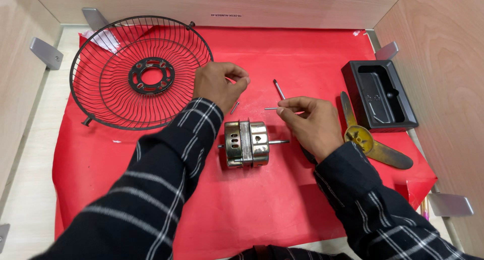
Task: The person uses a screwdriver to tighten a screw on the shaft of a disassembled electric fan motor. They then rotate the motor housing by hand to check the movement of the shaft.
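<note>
My left hand (219, 84) hovers over the red mat with thumb and fingers pinched together beside the black wire fan guard (140, 72); whether it holds anything I cannot tell. My right hand (311, 123) pinches a thin metal screw (270, 108) that points left. A brass-coloured fan motor (246, 143) with its shaft sticking out lies on the mat between and below both hands. A small screw (234, 107) lies just above the motor. A screwdriver shaft (279, 89) lies above my right hand's fingers.
A gold fan blade (374, 144) lies right of my right hand. A black plastic tray (379, 94) sits at the mat's right edge. Wooden walls with metal brackets (46, 52) enclose the red mat (151, 184).
</note>
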